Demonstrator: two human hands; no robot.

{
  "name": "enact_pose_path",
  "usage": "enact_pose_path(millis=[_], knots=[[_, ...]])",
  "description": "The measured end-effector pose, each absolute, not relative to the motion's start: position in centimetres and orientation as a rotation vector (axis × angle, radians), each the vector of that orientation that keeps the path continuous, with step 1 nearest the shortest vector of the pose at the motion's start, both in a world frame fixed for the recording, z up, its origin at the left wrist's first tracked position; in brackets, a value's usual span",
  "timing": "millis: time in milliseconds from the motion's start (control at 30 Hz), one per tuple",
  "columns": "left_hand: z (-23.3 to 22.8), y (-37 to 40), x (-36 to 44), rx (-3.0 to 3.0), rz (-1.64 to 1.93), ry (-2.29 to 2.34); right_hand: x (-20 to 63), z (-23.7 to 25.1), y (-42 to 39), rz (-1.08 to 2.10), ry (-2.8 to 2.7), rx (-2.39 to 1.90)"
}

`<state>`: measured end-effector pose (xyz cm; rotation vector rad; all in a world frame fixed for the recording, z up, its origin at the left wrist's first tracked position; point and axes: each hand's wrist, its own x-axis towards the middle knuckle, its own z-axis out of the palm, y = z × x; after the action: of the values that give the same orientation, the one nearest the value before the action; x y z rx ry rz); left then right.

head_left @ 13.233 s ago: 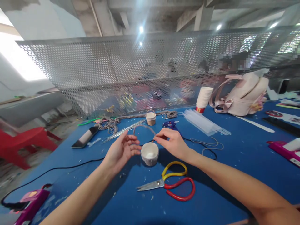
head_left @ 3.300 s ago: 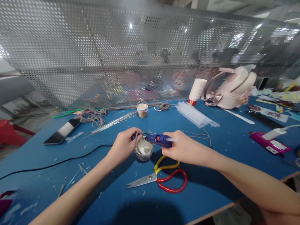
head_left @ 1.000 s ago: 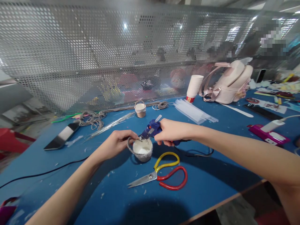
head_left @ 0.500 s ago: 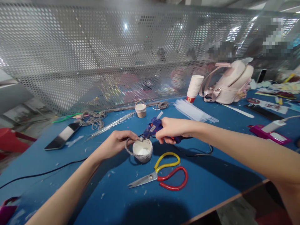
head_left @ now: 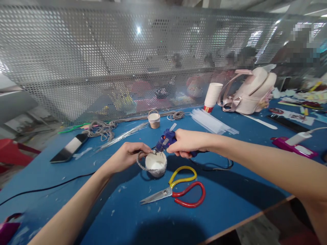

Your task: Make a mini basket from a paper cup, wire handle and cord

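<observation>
Head view: right hand [head_left: 187,143], grip closed on blue glue gun [head_left: 166,140], nozzle at cup [head_left: 155,164] rim; left hand [head_left: 127,157] pinches cord handle [head_left: 140,162]; cup on blue table [head_left: 230,190], scissors [head_left: 176,194] beside

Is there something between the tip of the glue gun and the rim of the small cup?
Nothing visible. The right hand holds the glue gun with its tip at the rim of the cup, where the left hand pinches the cord handle. The scissors lie nearer, to one side.
</observation>
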<state>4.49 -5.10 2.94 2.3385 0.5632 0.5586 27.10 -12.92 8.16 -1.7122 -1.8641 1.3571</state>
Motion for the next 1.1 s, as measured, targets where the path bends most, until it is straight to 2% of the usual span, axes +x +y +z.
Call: enact_pose_path(millis=[1100], knots=[[2.77,-5.04,4.41,2.322,0.56,0.601,26.83,7.89,-13.55,1.203,-1.986,-1.708]])
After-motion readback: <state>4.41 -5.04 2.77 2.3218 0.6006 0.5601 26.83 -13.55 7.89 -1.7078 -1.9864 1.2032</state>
